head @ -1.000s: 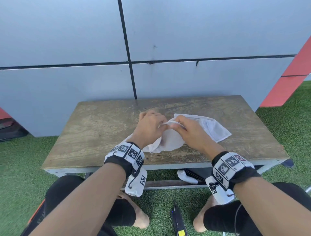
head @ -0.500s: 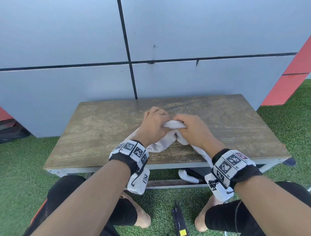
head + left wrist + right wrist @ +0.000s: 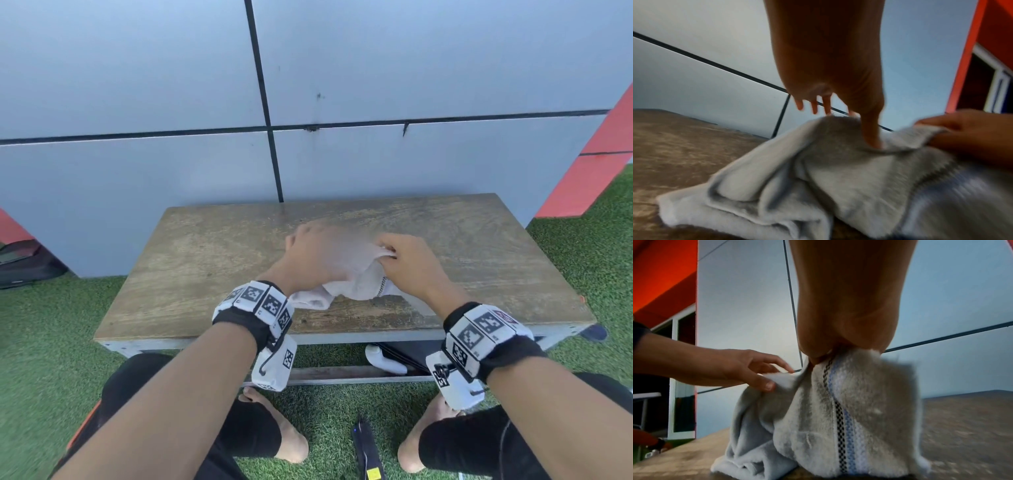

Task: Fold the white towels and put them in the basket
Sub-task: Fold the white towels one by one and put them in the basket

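One white towel (image 3: 359, 284) with a checked and blue stripe (image 3: 840, 426) stands bunched on the wooden table (image 3: 205, 257), near its front middle. My right hand (image 3: 407, 263) pinches the towel's top at the striped edge and holds it lifted. My left hand (image 3: 322, 253), blurred in the head view, is at the top fold just left of it. Its fingers (image 3: 813, 105) are straight and spread, and its thumb (image 3: 871, 129) presses into the cloth. In the right wrist view the left hand (image 3: 725, 368) touches a loose fold. No basket is in view.
A grey panelled wall (image 3: 342, 68) rises right behind the table. Green turf (image 3: 51, 325) surrounds it. A white object (image 3: 383, 359) lies under the table, a black device (image 3: 366, 448) lies on the turf between my feet, and a dark bag (image 3: 24, 263) sits at the far left.
The towel, spread to the right a second ago, has been gathered into a bunch. Both hands gripped it together; now my left hand has loosened and slid left while the right keeps its pinch.
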Action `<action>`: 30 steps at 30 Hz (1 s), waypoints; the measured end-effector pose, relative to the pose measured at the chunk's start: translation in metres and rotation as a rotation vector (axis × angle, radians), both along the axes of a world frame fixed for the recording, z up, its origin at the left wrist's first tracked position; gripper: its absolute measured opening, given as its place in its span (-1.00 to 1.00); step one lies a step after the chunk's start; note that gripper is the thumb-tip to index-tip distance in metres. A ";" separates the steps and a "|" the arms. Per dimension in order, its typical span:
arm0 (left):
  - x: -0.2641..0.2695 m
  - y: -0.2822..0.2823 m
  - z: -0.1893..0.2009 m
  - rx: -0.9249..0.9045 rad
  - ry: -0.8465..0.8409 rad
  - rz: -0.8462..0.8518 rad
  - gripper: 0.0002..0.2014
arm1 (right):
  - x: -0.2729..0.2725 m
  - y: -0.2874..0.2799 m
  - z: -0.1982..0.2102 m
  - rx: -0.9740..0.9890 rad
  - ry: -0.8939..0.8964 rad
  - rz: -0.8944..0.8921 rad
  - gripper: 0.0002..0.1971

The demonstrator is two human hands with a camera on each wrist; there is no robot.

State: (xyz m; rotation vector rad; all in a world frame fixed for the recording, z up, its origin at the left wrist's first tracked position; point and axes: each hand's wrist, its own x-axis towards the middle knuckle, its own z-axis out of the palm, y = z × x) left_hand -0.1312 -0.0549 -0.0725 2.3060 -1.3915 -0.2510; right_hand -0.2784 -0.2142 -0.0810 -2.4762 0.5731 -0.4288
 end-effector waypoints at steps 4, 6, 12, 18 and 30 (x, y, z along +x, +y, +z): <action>-0.001 -0.008 -0.003 -0.260 0.014 -0.027 -0.80 | 0.005 0.007 0.009 -0.043 0.019 0.033 -0.79; 0.010 -0.006 -0.002 -0.333 0.003 0.078 -0.72 | -0.001 -0.001 0.006 -0.040 0.037 0.003 -0.63; 0.017 0.006 0.000 -0.199 -0.023 0.222 -0.76 | -0.012 -0.014 -0.001 0.051 -0.002 -0.062 -0.58; -0.007 -0.013 0.000 -0.297 0.078 -0.053 -0.71 | 0.007 0.012 0.016 0.066 -0.161 0.051 -0.82; 0.006 0.002 0.000 -0.416 0.057 0.177 -0.65 | 0.008 0.019 0.009 0.106 -0.161 0.028 -0.73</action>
